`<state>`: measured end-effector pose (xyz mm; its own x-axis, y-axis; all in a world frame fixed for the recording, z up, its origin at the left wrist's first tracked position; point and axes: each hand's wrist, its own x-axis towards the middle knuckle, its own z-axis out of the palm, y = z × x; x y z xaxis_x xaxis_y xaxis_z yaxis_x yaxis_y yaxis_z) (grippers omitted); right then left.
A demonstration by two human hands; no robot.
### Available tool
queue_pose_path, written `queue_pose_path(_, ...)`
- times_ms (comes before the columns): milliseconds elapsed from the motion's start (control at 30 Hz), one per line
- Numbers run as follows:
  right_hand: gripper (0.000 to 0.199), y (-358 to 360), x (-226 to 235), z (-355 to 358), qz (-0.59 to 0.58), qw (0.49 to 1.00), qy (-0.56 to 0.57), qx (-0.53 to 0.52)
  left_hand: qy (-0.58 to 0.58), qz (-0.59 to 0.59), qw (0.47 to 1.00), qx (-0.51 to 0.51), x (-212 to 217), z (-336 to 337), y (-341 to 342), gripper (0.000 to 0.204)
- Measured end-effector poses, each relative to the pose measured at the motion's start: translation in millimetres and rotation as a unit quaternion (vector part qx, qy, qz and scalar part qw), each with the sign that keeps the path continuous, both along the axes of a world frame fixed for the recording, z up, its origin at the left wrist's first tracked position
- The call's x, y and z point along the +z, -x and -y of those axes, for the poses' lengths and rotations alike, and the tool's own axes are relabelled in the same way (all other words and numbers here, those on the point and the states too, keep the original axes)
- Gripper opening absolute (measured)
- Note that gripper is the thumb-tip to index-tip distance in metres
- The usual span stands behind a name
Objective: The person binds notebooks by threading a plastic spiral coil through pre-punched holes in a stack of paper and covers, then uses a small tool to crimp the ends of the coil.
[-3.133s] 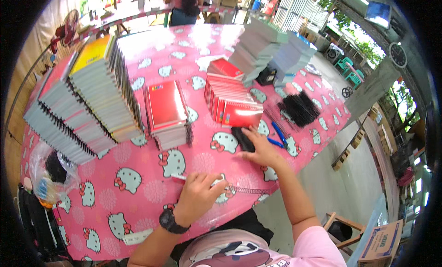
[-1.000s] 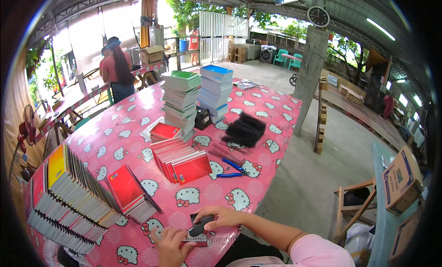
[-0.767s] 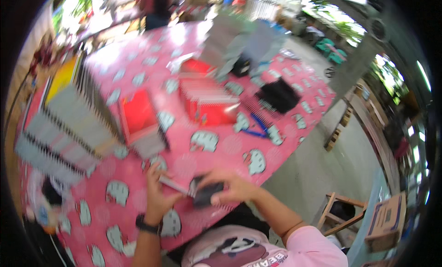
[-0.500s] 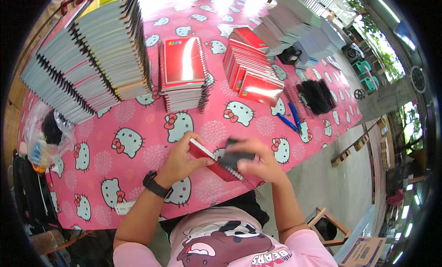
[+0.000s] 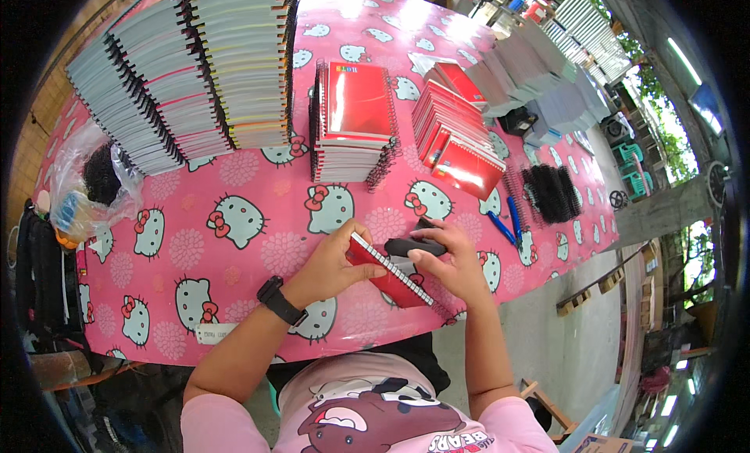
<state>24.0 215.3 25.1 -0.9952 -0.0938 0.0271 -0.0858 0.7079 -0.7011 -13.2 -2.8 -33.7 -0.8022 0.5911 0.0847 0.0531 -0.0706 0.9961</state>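
My left hand (image 5: 340, 267), with a dark watch on its wrist, is closed on a small red notebook (image 5: 400, 290). The notebook is tilted, its punched white edge turned up, and a thin spiral coil trails off the lower right end. A black tool (image 5: 412, 248), whose exact kind I cannot make out, is gripped in my right hand (image 5: 451, 264) just above that edge. Whether the tool touches the notebook is unclear. To the right lie blue-handled pliers (image 5: 513, 222) beside a pile of black spiral coils (image 5: 551, 191).
Tall stacks of spiral-bound books (image 5: 207, 70) stand at the far left. Behind my hands are a stack of red notebooks (image 5: 358, 101) and a leaning row of them (image 5: 461, 133). Paper piles (image 5: 523, 62) rise at the far right. A plastic bag (image 5: 98, 183) sits left on the pink tablecloth (image 5: 258, 258).
The view has shifted, so the table's things appear farther right. My right hand, blurred with the black tool before, now shows more sharply and a little off the notebook's edge.
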Motion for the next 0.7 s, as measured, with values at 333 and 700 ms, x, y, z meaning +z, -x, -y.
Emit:
queue_pose_path(333,0.056,-9,1,7,0.106,0.958,0.249,0.096,-0.007,0.01,1.0,-0.008,-6,0,-5,0.04)
queue_pose_path(700,0.049,-6,-19,-52,-0.218,0.935,-0.265,-0.084,-0.034,-0.053,0.998,0.026,0,-10,-11,0.036)
